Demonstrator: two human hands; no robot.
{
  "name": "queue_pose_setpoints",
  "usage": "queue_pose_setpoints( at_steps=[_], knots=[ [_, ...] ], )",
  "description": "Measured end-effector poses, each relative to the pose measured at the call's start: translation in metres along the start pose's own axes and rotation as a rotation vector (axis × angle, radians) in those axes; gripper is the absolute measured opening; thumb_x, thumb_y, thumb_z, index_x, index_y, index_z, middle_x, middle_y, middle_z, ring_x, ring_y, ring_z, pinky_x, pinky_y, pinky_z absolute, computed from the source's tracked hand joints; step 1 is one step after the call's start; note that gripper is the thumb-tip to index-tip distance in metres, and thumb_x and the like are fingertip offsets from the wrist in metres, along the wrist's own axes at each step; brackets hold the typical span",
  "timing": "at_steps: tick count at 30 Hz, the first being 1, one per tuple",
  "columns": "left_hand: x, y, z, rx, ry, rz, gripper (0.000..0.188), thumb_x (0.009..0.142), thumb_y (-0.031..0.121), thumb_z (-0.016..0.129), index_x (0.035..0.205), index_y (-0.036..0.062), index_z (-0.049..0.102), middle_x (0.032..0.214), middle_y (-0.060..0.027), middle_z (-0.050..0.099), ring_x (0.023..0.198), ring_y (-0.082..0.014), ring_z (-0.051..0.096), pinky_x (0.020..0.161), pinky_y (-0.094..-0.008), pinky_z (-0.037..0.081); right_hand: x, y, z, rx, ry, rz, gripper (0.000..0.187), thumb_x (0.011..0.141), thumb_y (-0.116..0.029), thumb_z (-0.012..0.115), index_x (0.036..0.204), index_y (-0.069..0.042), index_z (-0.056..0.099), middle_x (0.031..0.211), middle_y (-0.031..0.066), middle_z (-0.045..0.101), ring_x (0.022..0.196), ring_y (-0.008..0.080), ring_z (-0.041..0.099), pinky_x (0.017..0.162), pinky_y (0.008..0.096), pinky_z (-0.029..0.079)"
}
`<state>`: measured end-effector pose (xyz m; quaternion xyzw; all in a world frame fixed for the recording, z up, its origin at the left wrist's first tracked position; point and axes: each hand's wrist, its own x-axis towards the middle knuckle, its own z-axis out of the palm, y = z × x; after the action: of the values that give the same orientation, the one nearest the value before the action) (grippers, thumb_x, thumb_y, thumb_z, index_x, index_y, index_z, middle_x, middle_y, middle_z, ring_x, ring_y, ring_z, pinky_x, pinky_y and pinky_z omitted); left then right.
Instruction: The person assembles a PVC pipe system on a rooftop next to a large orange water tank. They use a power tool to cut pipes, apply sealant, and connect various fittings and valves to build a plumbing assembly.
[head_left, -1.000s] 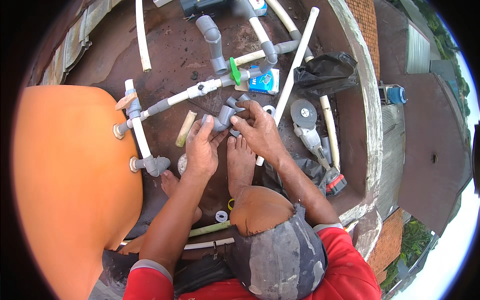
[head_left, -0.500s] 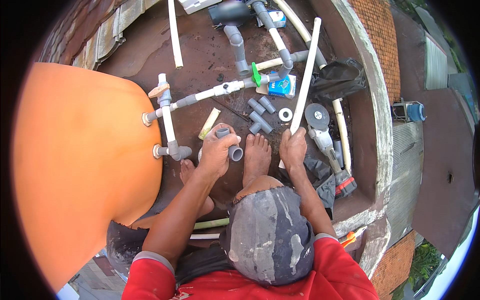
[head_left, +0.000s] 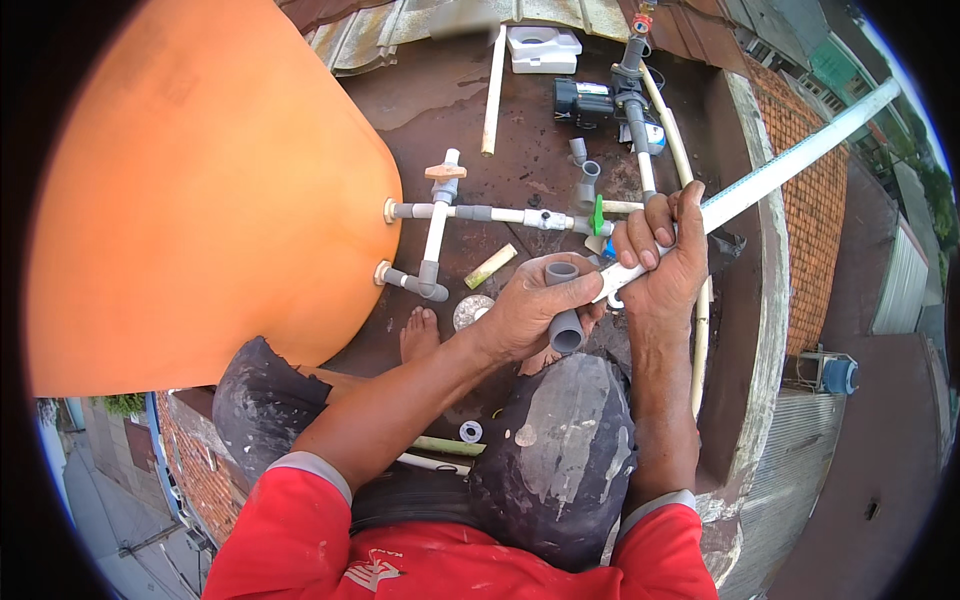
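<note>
The left hand [head_left: 525,318] grips a short grey elbow fitting [head_left: 563,312] above the knee; the right hand [head_left: 662,262] is closed around a long white pipe [head_left: 790,167]. The pipe's near end is hidden behind the fingers, so whether it touches the fitting is unclear.

Single head-worn fisheye view, looking steeply down from close above the hands [head_left: 600,290], orange tank [head_left: 200,200] filling the left, rooftop edges bending toward the rim

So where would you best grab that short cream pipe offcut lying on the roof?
Grip the offcut across its middle, coming straight down from above. It lies flat and slanted on the roof slab, with bare space along both long sides, so fingers can close across its round body. Its ends point toward the pipe assembly and a round disc.
</note>
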<state>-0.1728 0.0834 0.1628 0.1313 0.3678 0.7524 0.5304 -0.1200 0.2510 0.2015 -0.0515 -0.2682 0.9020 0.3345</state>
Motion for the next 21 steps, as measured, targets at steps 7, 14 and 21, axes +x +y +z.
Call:
queue_pose_setpoints(
  at_steps=[7, 14, 21],
  knots=[
    [-0.029, 0.01, 0.001, -0.199, 0.144, -0.14, 0.028, 0.104, 0.024, 0.08, 0.116, 0.0011, 0.069, 0.091, -0.0133, 0.077, 0.071, -0.0166, 0.075, 0.061, -0.0292, 0.063, -0.01, -0.015, 0.057, -0.327, -0.219, -0.07, 0.039, 0.12, -0.044, 0.051, 0.099, -0.011, 0.049, 0.068, 0.0009, 0.039, 0.048, 0.0099, 0.037, 0.044, 0.0301, 0.035],
    [-0.02, 0.078, 0.01, 0.278, -0.008, 0.283, 0.045, 0.105, 0.016, 0.077, 0.141, -0.0062, 0.064, 0.117, -0.0177, 0.079, 0.082, -0.0179, 0.078, 0.069, -0.0305, 0.065, -0.029, -0.038, 0.068, -1.039, -0.115, -0.282, 0.04, 0.121, -0.045, 0.047, 0.114, -0.006, 0.053, 0.082, 0.0046, 0.055, 0.057, 0.0093, 0.053, 0.048, 0.0242, 0.043],
    [0.065, 0.207, 0.105, 0.647, -0.163, 0.655, 0.035, 0.103, 0.024, 0.078, 0.123, -0.0024, 0.067, 0.092, -0.0154, 0.074, 0.074, -0.0238, 0.074, 0.059, -0.036, 0.064, -0.026, -0.019, 0.037, -1.437, -0.18, -0.363, 0.032, 0.114, -0.02, 0.067, 0.133, 0.002, 0.054, 0.081, 0.0051, 0.062, 0.067, 0.0079, 0.058, 0.056, 0.0281, 0.048]
  ],
)
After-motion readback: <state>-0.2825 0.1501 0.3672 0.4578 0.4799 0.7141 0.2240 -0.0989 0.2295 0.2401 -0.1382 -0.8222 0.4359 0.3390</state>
